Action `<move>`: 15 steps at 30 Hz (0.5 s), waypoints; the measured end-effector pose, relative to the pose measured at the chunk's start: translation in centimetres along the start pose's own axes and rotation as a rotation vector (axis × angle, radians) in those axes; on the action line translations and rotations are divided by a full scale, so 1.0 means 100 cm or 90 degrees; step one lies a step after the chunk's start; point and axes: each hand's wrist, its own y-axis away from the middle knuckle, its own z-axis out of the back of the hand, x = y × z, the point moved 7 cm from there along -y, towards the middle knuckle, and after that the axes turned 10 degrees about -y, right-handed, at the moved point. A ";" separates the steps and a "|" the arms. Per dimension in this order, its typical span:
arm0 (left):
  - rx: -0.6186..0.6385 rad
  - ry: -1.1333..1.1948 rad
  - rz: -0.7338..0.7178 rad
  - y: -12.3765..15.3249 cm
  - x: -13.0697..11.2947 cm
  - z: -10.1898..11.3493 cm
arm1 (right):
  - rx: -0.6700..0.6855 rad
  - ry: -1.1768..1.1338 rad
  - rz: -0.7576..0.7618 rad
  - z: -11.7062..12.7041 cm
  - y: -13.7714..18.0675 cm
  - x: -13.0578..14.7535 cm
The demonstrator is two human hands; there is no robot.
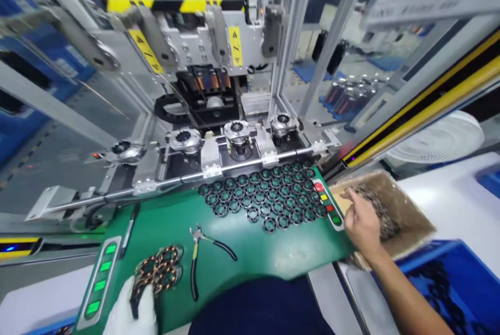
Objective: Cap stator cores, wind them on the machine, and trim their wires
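My left hand wears a white glove and is closed on a dark ring-shaped part at the near left of the green mat. Just beyond it lie several copper-wound stator rings. My bare right hand reaches into a cardboard box of dark ring parts at the right, fingers curled down among them; what they hold is hidden. Many black unwound stator cores lie in rows on the mat's far half. Black-handled pliers rest in the middle of the mat.
A winding machine stands behind the mat with a row of round fixtures. A button strip edges the mat at right, green lights at left. A blue bin sits at near right, a white fan beyond.
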 end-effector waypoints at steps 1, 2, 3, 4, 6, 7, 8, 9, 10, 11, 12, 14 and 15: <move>-0.005 -0.005 -0.009 0.000 -0.005 0.003 | 0.019 0.008 -0.016 0.003 0.023 0.002; -0.008 -0.010 -0.016 0.001 -0.009 0.005 | 0.036 0.015 -0.027 0.004 0.042 0.005; -0.007 -0.013 -0.020 0.001 -0.012 0.006 | 0.049 0.020 -0.036 0.004 0.056 0.008; -0.004 -0.015 -0.021 0.002 -0.014 0.006 | 0.059 0.024 -0.045 0.004 0.065 0.009; 0.006 -0.016 -0.011 0.003 -0.015 0.007 | 0.075 0.028 -0.056 0.003 0.070 0.009; 0.011 -0.017 0.000 0.004 -0.015 0.008 | 0.086 0.025 -0.060 0.003 0.069 0.008; 0.016 -0.016 0.013 0.004 -0.014 0.008 | 0.098 0.018 -0.062 0.003 0.066 0.007; 0.021 -0.016 0.028 0.004 -0.012 0.009 | 0.104 0.009 -0.064 0.005 0.064 0.008; 0.024 -0.014 0.041 0.004 -0.010 0.009 | 0.101 -0.001 -0.065 0.008 0.063 0.010; 0.027 -0.011 0.049 0.004 -0.008 0.008 | 0.089 -0.008 -0.061 0.013 0.066 0.016; 0.027 -0.007 0.051 0.004 -0.006 0.007 | 0.073 -0.026 -0.063 0.019 0.071 0.025; 0.023 0.007 0.037 0.003 -0.003 0.004 | 0.054 -0.092 -0.089 0.027 0.093 0.048; 0.018 0.015 0.028 0.002 -0.002 0.003 | 0.073 -0.207 -0.213 0.025 0.109 0.051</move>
